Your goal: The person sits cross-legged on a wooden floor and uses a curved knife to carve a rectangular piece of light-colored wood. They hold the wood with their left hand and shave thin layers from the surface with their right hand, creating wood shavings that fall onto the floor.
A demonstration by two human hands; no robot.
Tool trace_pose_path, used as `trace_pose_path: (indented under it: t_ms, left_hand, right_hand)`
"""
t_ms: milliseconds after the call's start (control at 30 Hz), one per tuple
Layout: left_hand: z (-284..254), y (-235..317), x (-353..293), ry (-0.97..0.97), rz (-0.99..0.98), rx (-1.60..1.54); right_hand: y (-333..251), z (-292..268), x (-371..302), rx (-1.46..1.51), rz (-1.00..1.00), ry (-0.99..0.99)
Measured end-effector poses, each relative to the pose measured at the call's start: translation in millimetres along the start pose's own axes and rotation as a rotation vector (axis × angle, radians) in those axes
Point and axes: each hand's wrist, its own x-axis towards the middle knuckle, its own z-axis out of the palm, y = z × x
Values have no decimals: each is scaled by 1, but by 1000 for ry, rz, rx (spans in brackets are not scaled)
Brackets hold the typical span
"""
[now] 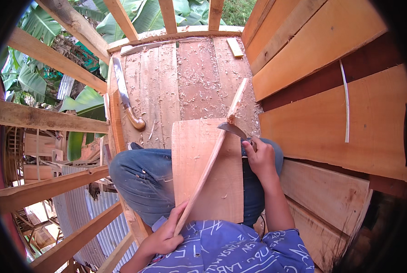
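A long pale wooden stick [208, 166] slants across a flat wooden board [229, 186] that lies over my lap. My left hand [168, 237] is closed around the stick's near end, close to my body. In my right hand [261, 160] is a short curved knife [233, 129], gripped by its handle. Its dark blade lies across the stick beyond its middle, where a curl of shaving bunches up. The stick's far end points away and to the right, over the floor. Most of the knife handle is hidden by my fingers.
A machete [122, 86] with a brown wooden handle lies on the plank floor [167, 77] at the left, among scattered shavings. A small wood block [234, 47] lies at the far right. Wooden rails [53, 117] border the left, and a plank wall [335, 120] stands on the right.
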Motion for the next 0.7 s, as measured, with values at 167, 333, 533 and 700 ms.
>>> trace_pose_path:
  t_ms: [167, 333, 533, 700]
  left_hand:
    - [-4, -1, 2, -3, 2, -12]
    - [2, 2, 2, 39, -28, -55]
    - [-4, -1, 3, 5, -22, -65]
    - [2, 2, 3, 21, -45, -40]
  right_hand:
    - [-15, 9, -24, 116, -356, -37]
    - [-3, -3, 7, 110, 217, -71]
    - [-12, 11, -30, 178, -283, -64]
    - [-7, -1, -29, 186, -424, -129]
